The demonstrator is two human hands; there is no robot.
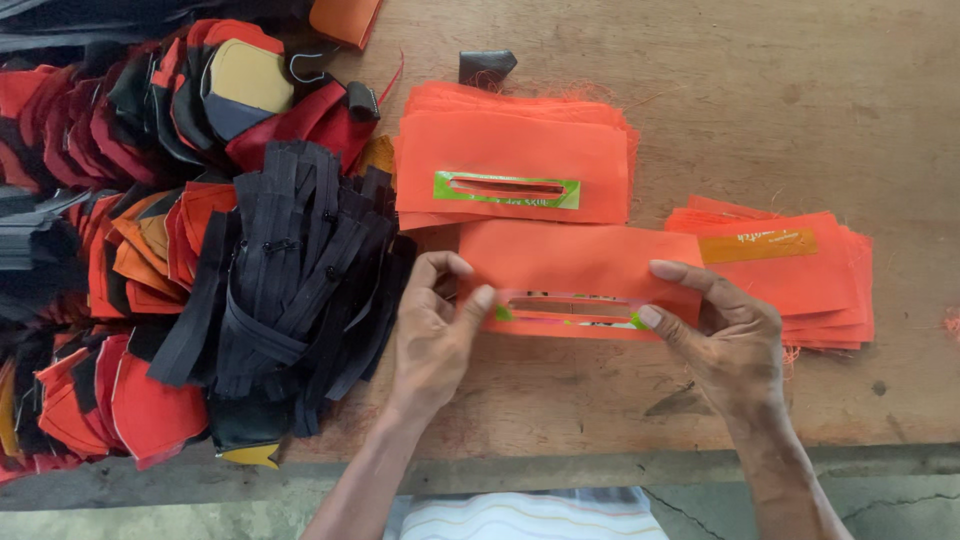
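Observation:
An orange fabric rectangle point(575, 262) with a slit opening edged in green lies on the wooden table point(760, 90) in front of me. My left hand point(432, 335) pinches its left end at the slit. At the other end my right hand point(722, 335) holds the piece, thumb at the slit's right corner and forefinger along the top. Behind it sits a stack of similar orange pieces point(515, 160) with a green-edged slit on top. To the right lies another orange stack point(800, 275) with a yellow strip on top.
A heap of black zipper strips point(290, 280) lies left of my hands. Further left are piles of red, orange and black cut shapes point(120, 260). A small black scrap point(487, 68) lies at the back. The table's front edge runs just below my wrists.

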